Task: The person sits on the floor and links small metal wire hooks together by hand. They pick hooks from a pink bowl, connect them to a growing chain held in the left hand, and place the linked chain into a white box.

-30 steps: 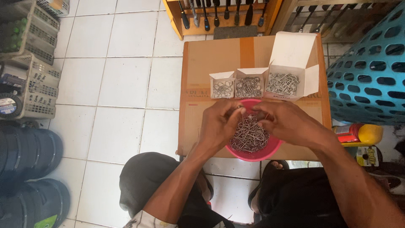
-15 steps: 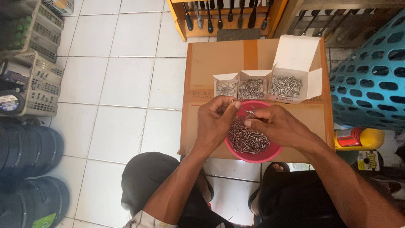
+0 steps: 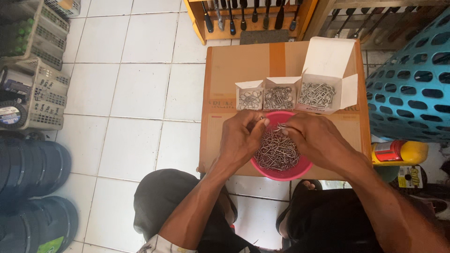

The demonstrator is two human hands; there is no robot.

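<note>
Here, both hands [image 3: 281,138] over pink bowl [image 3: 300,169] — hooks [image 3: 277,152]

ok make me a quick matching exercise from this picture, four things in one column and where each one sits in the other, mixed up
Things:
1. pink bowl
2. big white box
3. blue basket
4. yellow bottle

Places:
A. on the floor, right of the cardboard box
B. at the right edge of the picture, beside the cardboard box
C. under both hands, full of metal hooks
D. rightmost in the row of three open boxes

Pairs: 1-C, 2-D, 3-B, 4-A
</note>
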